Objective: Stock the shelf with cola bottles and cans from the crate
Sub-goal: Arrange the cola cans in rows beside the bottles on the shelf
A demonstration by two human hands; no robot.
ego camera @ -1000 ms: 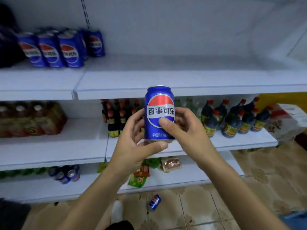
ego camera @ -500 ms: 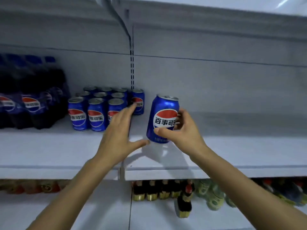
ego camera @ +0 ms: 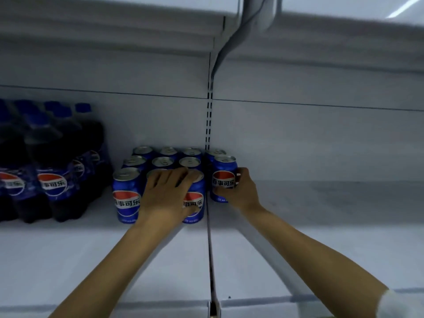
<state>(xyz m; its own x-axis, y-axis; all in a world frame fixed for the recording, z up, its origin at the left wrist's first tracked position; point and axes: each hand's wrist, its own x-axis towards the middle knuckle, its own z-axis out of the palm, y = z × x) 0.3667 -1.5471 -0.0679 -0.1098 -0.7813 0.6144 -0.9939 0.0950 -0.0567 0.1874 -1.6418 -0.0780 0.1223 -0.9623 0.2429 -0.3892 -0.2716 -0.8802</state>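
A blue cola can [ego camera: 224, 177] stands upright on the white shelf [ego camera: 321, 226], just right of the seam, with my right hand [ego camera: 241, 191] wrapped around its right side. To its left is a block of several blue cola cans [ego camera: 126, 193]. My left hand [ego camera: 167, 198] lies flat over the front cans of that block, fingers spread across their tops and faces. Dark cola bottles [ego camera: 52, 171] with blue caps stand at the far left of the same shelf. The crate is out of view.
The shelf's back panel has a slotted upright [ego camera: 208, 125] behind the cans. Another shelf [ego camera: 114, 26] overhangs from above. The shelf surface to the right of the held can is bare white.
My right hand has carried the can back onto the shelf beside the can block. My left hand has moved from the shelf surface onto the front cans. The camera came closer.
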